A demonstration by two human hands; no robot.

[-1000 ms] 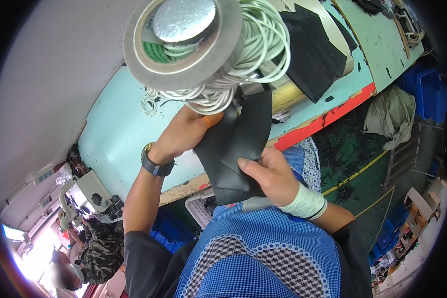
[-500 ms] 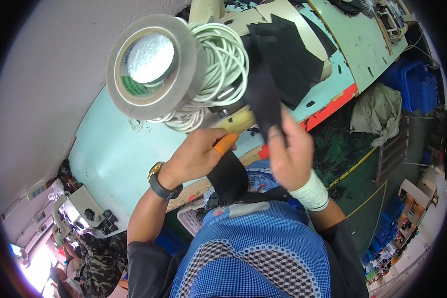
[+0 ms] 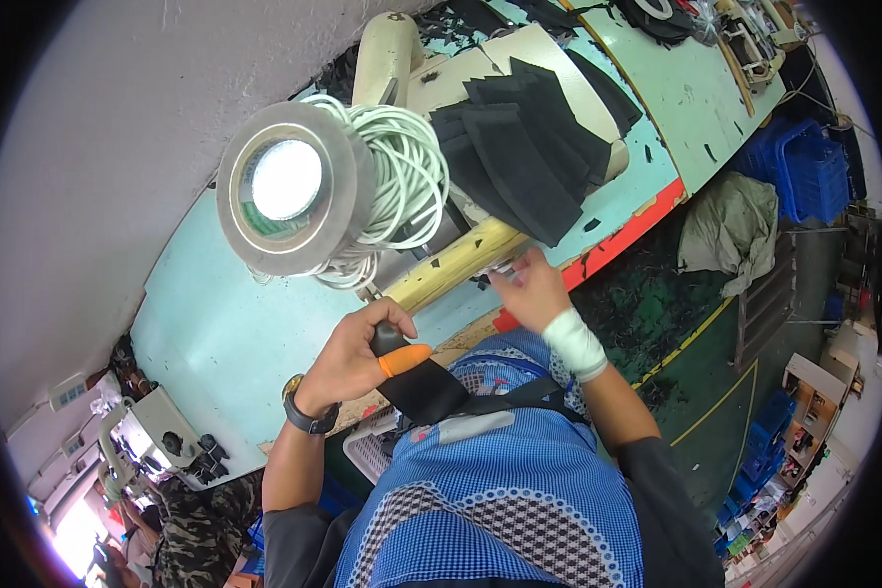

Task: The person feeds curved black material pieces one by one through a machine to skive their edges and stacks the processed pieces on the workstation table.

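Observation:
My left hand (image 3: 355,361), with an orange finger cot (image 3: 405,360) on its thumb, is closed on a black fabric strip (image 3: 426,394) that hangs down against the blue checked apron (image 3: 461,461). My right hand (image 3: 536,292), white wrapping round its wrist, is at the table's front edge. Its fingers are bent together, slightly blurred, by a small shiny thing (image 3: 501,267) that I cannot make out. Just beyond lies a yellow, tube-like bar (image 3: 451,265) with black scraps stuck on it. Behind the bar, black fabric pieces (image 3: 529,152) lie fanned out in an overlapping pile.
A big tape roll (image 3: 353,196) and a coiled white cord (image 3: 407,167) hang above the pale green table (image 3: 191,323), close to my left hand. A cream cylinder (image 3: 384,59) stands at the back. Blue crates (image 3: 804,167) and a grey-green sack (image 3: 730,230) are at the right.
My right hand has let go of a black piece, now on the pile, and has come down to the table edge. My left hand has moved lower and left, still holding its strip.

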